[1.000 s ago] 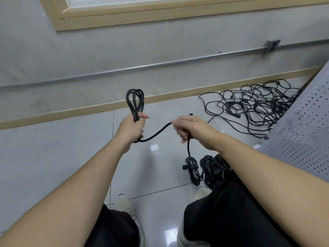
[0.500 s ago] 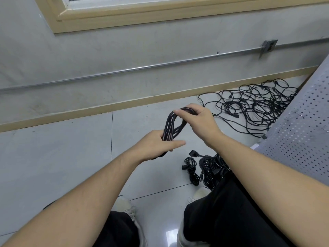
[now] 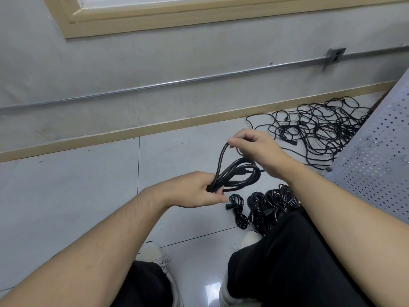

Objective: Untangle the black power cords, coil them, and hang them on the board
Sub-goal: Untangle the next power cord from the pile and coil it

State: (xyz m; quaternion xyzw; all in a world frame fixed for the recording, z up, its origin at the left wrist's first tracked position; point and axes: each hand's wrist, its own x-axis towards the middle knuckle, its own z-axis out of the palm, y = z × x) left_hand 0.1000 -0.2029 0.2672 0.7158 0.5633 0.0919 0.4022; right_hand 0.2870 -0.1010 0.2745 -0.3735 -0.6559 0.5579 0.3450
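While my left hand [image 3: 194, 189] grips the gathered end of the coiled cord [image 3: 238, 176], fingers and thumb curled round the bunched strands, my right hand [image 3: 254, 149] pinches one upper loop of the same cord between thumb and fingertips and holds it above the rest. I see the coil hanging in the air between the two hands, over the grey floor tiles [image 3: 88, 196], its loops fanning out to the right of the left fist with a plug lying among them. Below it, just beside my right knee, a small bundled cord [image 3: 238, 210] lies on the floor, and next to that a darker heap of coiled cords [image 3: 269, 203], partly hidden by my black trouser leg. Farther off, near the baseboard, a loose tangle of black cords [image 3: 321, 131] is spread across the floor. A grey perforated board [image 3: 376, 160] fills the right edge, touching the tangle's far side.
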